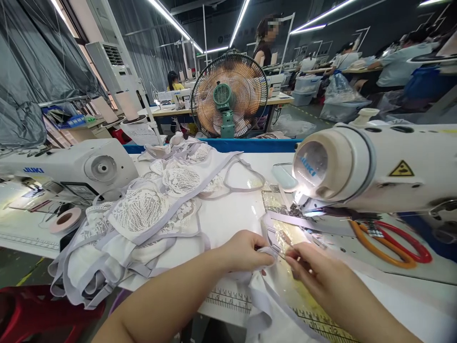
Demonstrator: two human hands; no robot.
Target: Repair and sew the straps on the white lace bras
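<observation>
My left hand (248, 251) is closed, its thumb and fingers pinching a lavender strap of a white bra (266, 297). The bra hangs from there over the table's front edge. Just to the right, my right hand (314, 267) is closed in a pinch beside the strap; what lies between its fingertips is too small to make out. A slider loop seems to sit on the strap between both hands. Beyond them, a lavender band (294, 219) runs under the sewing machine (374, 166), whose lamp is lit. White lace bras with lavender edging (139, 209) lie heaped left of my hands.
Orange-handled and red-handled scissors (383, 245) lie at the right. A second sewing machine (103, 164) and a tape roll (66, 220) stand left. Measuring tape (228, 299) lines the front edge. Behind the table are a large fan (228, 95) and several people; a red stool (21, 314) is lower left.
</observation>
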